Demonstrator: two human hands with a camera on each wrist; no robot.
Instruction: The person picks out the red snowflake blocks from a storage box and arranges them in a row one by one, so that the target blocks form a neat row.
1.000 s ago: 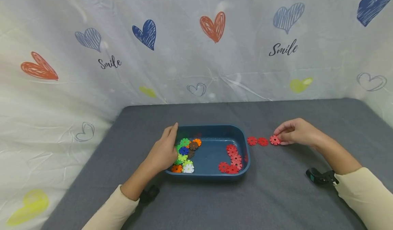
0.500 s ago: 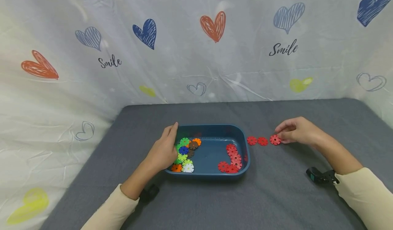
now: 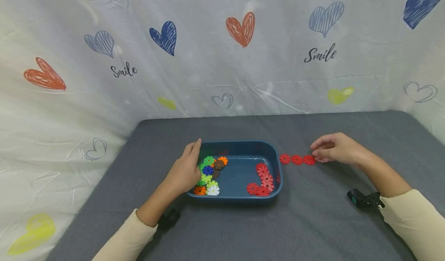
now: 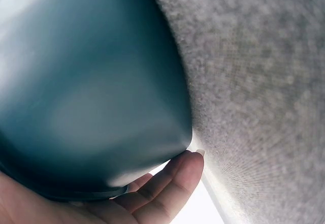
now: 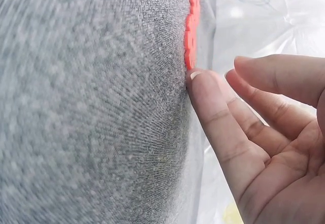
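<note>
My left hand (image 3: 184,172) holds the left side of a dark blue plastic tub (image 3: 240,174), fingers against its outer wall in the left wrist view. Red notched flower discs (image 3: 267,179) lie along the tub's right side. On its left are discs in green, blue, brown, orange and white (image 3: 213,190). On the cloth right of the tub, three red discs form a row, with the rightmost disc (image 3: 308,160) beside my right hand (image 3: 336,149). In the right wrist view, a fingertip is at the end of the red row (image 5: 191,41), the other fingers spread apart from it.
Grey cloth (image 3: 236,234) covers the table, whose far edge meets a pale curtain (image 3: 278,71) printed with hearts and "Smile". A black wrist camera (image 3: 363,199) sits below my right wrist; another (image 3: 169,218) is by the left.
The third red disc, earlier in my right fingers with a gap to its left, now lies flat beside the other two. My fingers have come off its face. The left hand stays put.
</note>
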